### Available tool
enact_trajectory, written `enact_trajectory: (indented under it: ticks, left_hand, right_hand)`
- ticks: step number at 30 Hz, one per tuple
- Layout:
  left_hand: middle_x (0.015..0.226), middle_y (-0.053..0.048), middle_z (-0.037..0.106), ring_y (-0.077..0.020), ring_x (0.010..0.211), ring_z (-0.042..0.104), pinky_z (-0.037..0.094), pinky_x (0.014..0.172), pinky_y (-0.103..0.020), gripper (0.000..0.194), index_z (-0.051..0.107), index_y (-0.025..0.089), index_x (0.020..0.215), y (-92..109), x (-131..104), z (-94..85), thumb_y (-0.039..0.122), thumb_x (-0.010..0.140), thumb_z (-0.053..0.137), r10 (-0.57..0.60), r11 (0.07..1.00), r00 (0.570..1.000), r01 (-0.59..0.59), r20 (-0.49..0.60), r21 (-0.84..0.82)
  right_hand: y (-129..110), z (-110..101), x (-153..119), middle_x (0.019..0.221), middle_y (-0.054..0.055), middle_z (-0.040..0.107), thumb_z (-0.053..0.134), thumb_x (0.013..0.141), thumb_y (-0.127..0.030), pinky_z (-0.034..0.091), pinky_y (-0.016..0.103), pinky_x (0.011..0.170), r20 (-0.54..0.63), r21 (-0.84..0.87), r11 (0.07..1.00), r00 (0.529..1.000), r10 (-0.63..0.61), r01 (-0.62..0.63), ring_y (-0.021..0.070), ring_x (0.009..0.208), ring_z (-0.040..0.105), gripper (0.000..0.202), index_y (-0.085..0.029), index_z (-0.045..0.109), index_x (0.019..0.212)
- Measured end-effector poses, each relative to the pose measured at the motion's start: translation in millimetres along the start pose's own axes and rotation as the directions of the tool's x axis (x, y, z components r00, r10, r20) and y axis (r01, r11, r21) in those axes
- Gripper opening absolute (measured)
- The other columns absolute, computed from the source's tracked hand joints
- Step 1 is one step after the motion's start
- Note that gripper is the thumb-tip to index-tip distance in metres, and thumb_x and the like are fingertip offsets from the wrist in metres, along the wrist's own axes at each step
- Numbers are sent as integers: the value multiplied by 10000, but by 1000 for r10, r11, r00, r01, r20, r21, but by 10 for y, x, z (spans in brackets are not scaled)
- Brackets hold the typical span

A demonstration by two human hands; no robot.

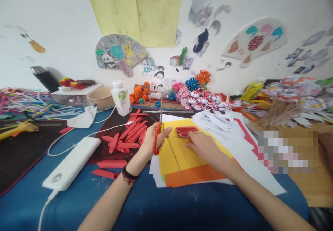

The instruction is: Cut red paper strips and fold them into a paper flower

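The left hand is gripping the orange-handled scissors, blades pointing to twelve o'clock; the right hand is curling its fingertips against folded red strips, though I cannot tell whether it is pinching them; these are lying toward twelve on the yellow sheet, while loose red pieces are lying at nine from the left hand

A stack of sheets occupies the centre of the table, bearing folded strips at the fingertips of the right hand, with scissors in the left hand at its left edge. Leftward lie loose strips, then a power bank; behind the loose strips stands a bottle, a bowl on its left. Flowers stand behind the stack, offcuts to its right.
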State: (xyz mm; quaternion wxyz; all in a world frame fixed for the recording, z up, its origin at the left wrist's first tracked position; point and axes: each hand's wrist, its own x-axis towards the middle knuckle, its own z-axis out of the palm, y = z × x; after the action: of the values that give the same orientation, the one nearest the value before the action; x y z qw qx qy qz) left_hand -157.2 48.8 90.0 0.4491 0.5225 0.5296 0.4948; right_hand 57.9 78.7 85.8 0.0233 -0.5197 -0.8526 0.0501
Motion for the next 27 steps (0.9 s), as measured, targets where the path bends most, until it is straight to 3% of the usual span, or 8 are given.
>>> enact_trajectory:
  ticks: [6,11,14,16,18,20,25,27]
  left_hand:
    - [451,103,431,-55,350,382,290,359,-168,467,481,191,764,22,-4,-6,548,710,776,-19,1000,997,17,76,26]
    - [559,93,438,-48,431,385,289,428,-175,465,464,186,797,10,16,-21,523,700,770,30,999,997,-33,72,30]
    - [713,58,481,-62,551,421,344,512,-190,422,457,183,868,1,26,-61,466,732,739,110,993,988,-114,105,37]
    - [778,56,467,-73,600,413,361,548,-199,445,428,194,969,-7,31,-91,415,734,735,135,984,979,-150,152,92]
    - [803,60,445,-86,626,408,370,569,-209,527,383,206,1055,-14,34,-103,380,714,745,155,968,971,-186,181,167]
    - [804,60,441,-98,634,420,378,586,-222,552,359,211,1084,-18,35,-86,377,714,734,154,953,970,-196,186,231]
    - [693,59,454,-138,583,445,305,573,-248,365,389,231,921,-14,37,24,460,786,639,72,877,990,-6,-119,480]
    - [668,52,466,-150,579,455,291,576,-251,328,392,237,857,-18,35,52,474,809,613,71,846,986,21,-151,533]
  right_hand:
    - [52,164,5,889,119,721,494,951,-178,336,299,654,6,64,997,999,-53,52,239,826,669,183,-154,636,838]
    - [102,-34,-54,825,124,698,421,933,-95,280,310,596,-67,-49,995,993,-92,89,228,702,629,190,-153,601,910]
    - [153,-199,110,683,33,630,393,947,-138,268,286,565,-214,189,981,977,3,39,183,584,561,154,-198,535,942]
    - [161,-244,317,634,-12,573,409,961,-218,319,268,591,-337,444,885,941,22,139,167,587,548,109,-223,495,894]
    - [149,-213,527,585,-57,521,429,965,-314,359,253,585,-377,703,663,925,40,258,141,531,511,113,-237,468,892]
    - [134,-126,666,557,-80,465,463,950,-401,336,241,537,-407,813,496,907,109,305,128,500,456,169,-237,488,918]
    - [183,70,617,730,5,640,511,936,-439,371,254,599,-431,803,532,878,207,268,145,641,536,288,-197,648,861]
    - [219,82,554,766,20,675,507,936,-441,379,261,608,-429,800,552,868,251,236,158,663,553,312,-199,667,822]
